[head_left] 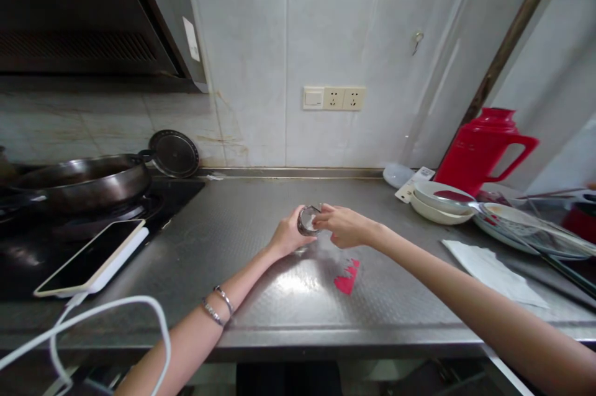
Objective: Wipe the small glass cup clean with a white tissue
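Observation:
Over the middle of the steel counter, my left hand (pixel 287 236) is wrapped round a small glass jar or cup (pixel 307 220) with a shiny rim, tilted so its round opening shows. My right hand (pixel 343 226) reaches in from the right, its fingers bent together at the opening; whether they pinch anything is too small to tell. Pieces of red paper (pixel 347 278) with a jagged edge lie on the counter just below my right hand.
A pan (pixel 88 182) sits on the black stove at left, with a phone (pixel 93 256) and white cable nearer. At right are a red thermos (pixel 479 151), stacked bowls (pixel 440 213), plates with utensils and a white tissue (pixel 493 272). A socket panel (pixel 334 98) is on the wall.

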`<state>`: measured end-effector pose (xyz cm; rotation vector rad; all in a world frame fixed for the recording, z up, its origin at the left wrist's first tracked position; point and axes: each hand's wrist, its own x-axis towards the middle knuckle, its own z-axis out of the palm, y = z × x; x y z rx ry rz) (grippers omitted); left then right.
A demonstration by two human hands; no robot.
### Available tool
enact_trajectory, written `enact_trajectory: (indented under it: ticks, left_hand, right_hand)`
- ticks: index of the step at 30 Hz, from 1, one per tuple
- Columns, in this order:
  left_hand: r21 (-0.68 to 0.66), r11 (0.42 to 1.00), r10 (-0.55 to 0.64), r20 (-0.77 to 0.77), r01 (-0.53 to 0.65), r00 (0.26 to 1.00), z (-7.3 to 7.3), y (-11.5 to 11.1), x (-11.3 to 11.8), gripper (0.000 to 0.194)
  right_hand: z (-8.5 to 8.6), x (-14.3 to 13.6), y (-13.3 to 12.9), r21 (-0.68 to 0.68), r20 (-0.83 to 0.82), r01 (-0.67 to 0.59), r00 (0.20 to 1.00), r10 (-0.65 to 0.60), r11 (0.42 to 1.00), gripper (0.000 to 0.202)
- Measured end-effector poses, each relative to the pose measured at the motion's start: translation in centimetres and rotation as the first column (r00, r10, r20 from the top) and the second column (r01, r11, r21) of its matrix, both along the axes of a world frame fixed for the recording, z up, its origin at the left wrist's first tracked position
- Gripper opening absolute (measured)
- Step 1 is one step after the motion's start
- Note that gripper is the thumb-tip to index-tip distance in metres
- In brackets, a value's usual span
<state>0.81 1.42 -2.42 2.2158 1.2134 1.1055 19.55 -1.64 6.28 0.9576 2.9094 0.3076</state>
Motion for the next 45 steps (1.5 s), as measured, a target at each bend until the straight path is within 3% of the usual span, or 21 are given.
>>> enact_trajectory:
  ticks: [4, 11, 16, 21, 25, 29, 34, 37, 39, 40, 41, 43, 45]
  left_hand:
    - [0.063, 0.998, -0.011, -0.016, 0.012, 1.0, 0.1, -0.1, 0.0, 0.084]
    - [0.155, 0.988, -0.005, 0.006, 0.004, 1.0, 0.1, 0.1, -0.3, 0.083]
    - [0.236, 0.971, 0.027, 0.005, -0.028, 1.0, 0.1, 0.4, -0.4, 0.08]
    - [0.326, 0.945, 0.037, -0.008, -0.032, 0.999, 0.1, 0.4, -0.7, 0.073]
    - [0.309, 0.951, 0.005, 0.012, -0.009, 1.0, 0.1, 0.2, -0.6, 0.075]
    - [0.248, 0.968, -0.038, 0.026, 0.03, 0.999, 0.2, 0.0, -0.1, 0.078]
    - [0.201, 0.974, -0.126, 0.092, 0.106, 0.988, 0.8, -0.7, 0.1, 0.084]
    - [0.116, 0.986, -0.154, 0.357, 0.12, 0.921, 1.4, -0.6, 0.2, 0.06]
    - [-0.087, 0.994, 0.005, 0.598, 0.059, 0.802, 1.7, -0.2, 0.3, 0.044]
    - [-0.241, 0.968, 0.107, 0.664, 0.076, 0.74, 1.9, 0.0, 0.4, 0.043]
    - [-0.404, 0.903, 0.193, 0.69, 0.149, 0.698, 2.0, 0.3, 0.4, 0.046]
    - [-0.617, 0.682, 0.257, 0.704, 0.392, 0.661, 2.2, 0.6, 0.4, 0.056]
    - [-0.645, 0.468, 0.216, 0.747, 0.604, 0.629, 2.3, 0.5, 0.3, 0.062]
  right_hand:
    - [0.2, 0.3, 0.3, 0.007, 0.055, -0.007, 0.998, 0.007, 1.0, 0.039]
    - [0.7, -0.2, 0.2, 0.203, 0.152, -0.077, 0.987, 0.047, 0.976, 0.025]
    - [-0.3, -1.1, -0.8, 0.223, 0.04, 0.097, 0.993, -0.108, 0.97, 0.028]
    - [-2.2, -2.6, -2.4, 0.074, -0.18, 0.309, 0.939, -0.292, 0.948, 0.037]
    - [-3.3, -2.4, -2.6, 0.018, -0.251, 0.376, 0.899, -0.36, 0.926, 0.032]
    - [-3.0, -1.0, -2.0, 0.078, -0.139, 0.3, 0.948, -0.288, 0.951, 0.022]
    - [-1.1, 0.6, -1.3, 0.191, 0.01, 0.132, 0.991, -0.137, 0.973, 0.018]
    - [0.3, 1.4, -0.8, 0.27, 0.092, 0.007, 0.995, -0.033, 0.963, 0.017]
    - [1.0, 1.7, -0.4, 0.302, 0.15, -0.079, 0.988, 0.034, 0.95, 0.017]
    - [1.3, 1.7, -0.2, 0.314, 0.177, -0.124, 0.982, 0.07, 0.941, 0.017]
    - [1.5, 1.6, 0.0, 0.322, 0.2, -0.167, 0.974, 0.105, 0.932, 0.018]
    - [1.6, 1.3, 0.2, 0.332, 0.237, -0.248, 0.956, 0.174, 0.91, 0.02]
    - [1.4, 0.8, 0.3, 0.334, 0.249, -0.309, 0.94, 0.233, 0.89, 0.021]
